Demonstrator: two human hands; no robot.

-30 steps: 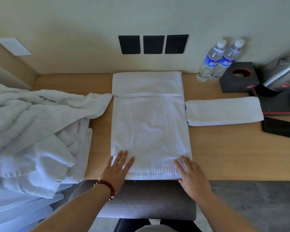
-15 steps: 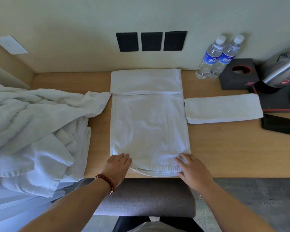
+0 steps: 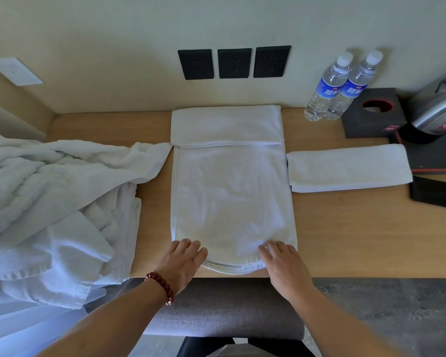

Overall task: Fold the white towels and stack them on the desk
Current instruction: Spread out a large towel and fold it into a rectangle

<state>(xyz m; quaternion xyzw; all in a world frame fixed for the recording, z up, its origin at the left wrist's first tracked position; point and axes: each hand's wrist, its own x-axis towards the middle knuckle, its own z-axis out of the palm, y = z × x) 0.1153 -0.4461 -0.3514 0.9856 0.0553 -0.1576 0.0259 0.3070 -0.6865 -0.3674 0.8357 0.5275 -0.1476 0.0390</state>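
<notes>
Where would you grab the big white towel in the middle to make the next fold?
Probably at its two near corners, coming from the desk's front edge. The towel lies flat and long, its near hem already curling up where the left hand and right hand grip it. The far end is already folded toward the person, so lifting the near end away should meet it.

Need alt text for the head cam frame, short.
Both hands, left hand and right hand, rest on the near corners of a half-folded white towel on a wooden desk. A folded towel lies to its right, a towel heap to its left, two water bottles by the wall.
</notes>
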